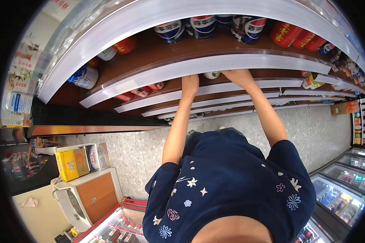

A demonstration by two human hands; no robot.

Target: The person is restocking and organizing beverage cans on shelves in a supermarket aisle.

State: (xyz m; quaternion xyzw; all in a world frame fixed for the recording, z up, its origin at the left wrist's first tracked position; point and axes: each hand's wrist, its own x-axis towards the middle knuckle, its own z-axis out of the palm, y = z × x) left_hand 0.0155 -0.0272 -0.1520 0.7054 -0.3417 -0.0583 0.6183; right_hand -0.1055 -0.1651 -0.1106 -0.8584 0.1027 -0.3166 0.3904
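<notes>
Both arms reach into a brown shelf with a pale front rail (200, 65), below the top row of cans. My left hand (190, 83) is at the shelf opening, its fingertips hidden behind the rail. Just right of it, a white and green container (212, 75) shows partly under the rail. My right hand (238, 76) is close to that container's right side, with its fingers partly hidden; whether it touches the container is unclear. Red cans (141, 91) lie left of my left hand on the same level. A bottle with a yellow-green label (312, 82) stands farther right.
Blue Pepsi cans (202, 26) and red cans (287, 34) stand on the shelf above. More shelf rails (225, 100) run below my forearms. Cardboard cartons (74, 162) sit on a white cabinet at left. A chest freezer (124, 209) and glass-fronted coolers (337, 188) stand lower down.
</notes>
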